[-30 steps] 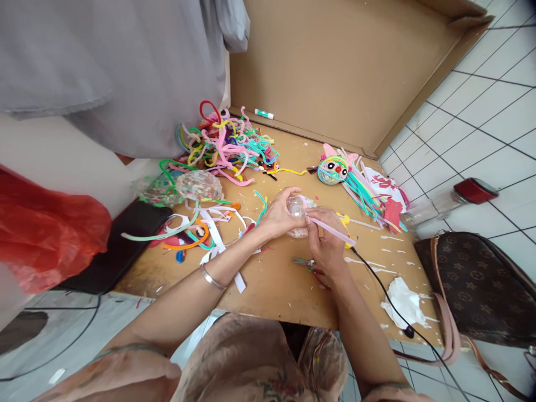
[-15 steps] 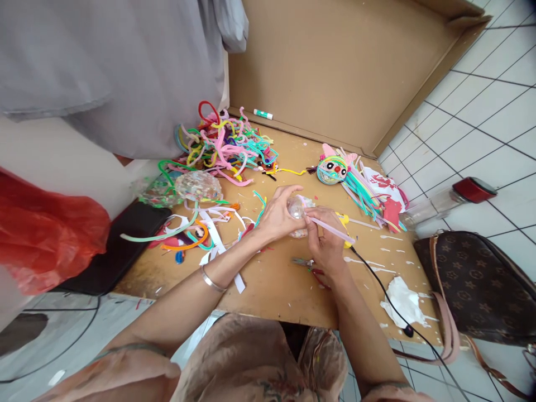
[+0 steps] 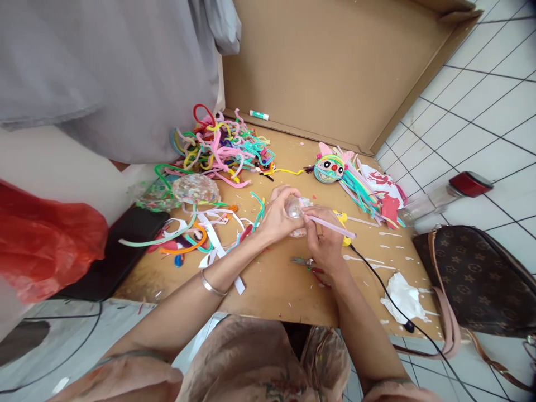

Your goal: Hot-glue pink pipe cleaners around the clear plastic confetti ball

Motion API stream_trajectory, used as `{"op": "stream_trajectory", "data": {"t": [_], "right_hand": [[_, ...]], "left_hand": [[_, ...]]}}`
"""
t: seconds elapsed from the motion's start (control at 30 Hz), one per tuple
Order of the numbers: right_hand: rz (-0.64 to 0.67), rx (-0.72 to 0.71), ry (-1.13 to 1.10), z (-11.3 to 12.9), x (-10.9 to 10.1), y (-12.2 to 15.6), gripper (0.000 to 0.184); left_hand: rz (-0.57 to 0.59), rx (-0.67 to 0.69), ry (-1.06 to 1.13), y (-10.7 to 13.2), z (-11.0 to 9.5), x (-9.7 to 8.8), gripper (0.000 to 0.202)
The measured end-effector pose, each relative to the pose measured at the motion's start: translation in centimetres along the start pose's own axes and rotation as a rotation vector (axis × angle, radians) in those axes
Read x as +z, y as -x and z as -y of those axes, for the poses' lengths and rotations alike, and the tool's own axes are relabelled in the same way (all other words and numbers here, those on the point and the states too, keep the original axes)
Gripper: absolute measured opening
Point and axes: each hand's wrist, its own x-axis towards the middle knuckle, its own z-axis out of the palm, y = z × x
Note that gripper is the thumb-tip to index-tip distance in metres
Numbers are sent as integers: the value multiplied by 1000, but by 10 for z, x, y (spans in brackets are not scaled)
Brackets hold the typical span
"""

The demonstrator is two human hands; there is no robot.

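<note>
My left hand (image 3: 277, 215) is wrapped round a small clear plastic ball (image 3: 294, 208) above the middle of the low cardboard board (image 3: 272, 285). My right hand (image 3: 325, 243) pinches a pale pink pipe cleaner (image 3: 330, 226) whose end rests against the ball; the strip runs out to the right over my fingers. A silver bangle (image 3: 211, 285) sits on my left wrist. Small pliers (image 3: 307, 263) lie on the board just under my right hand.
A heap of coloured pipe cleaners (image 3: 221, 145) lies at the back left, a finished striped ball figure (image 3: 329, 168) at the back right. A glue stick (image 3: 258, 115), black cable (image 3: 381, 285), crumpled tissue (image 3: 402, 298), brown bag (image 3: 477, 279), jar (image 3: 448, 192) and red plastic bag (image 3: 42, 245) surround the board.
Both hands stay on the ball and the pink pipe cleaner with hardly any motion. The view has shifted slightly, so everything sits a little to the left.
</note>
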Motion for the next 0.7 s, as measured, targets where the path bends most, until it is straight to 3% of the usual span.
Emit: {"op": "stream_trajectory", "data": {"t": [0.47,0.7], "right_hand": [[8,29,-37,-1,1,1,17],[9,50,-19,-4,1,3,18]], "left_hand": [[7,-22,64,2,-2,1,36],[111,49,0,-2,3,-7,43]]}}
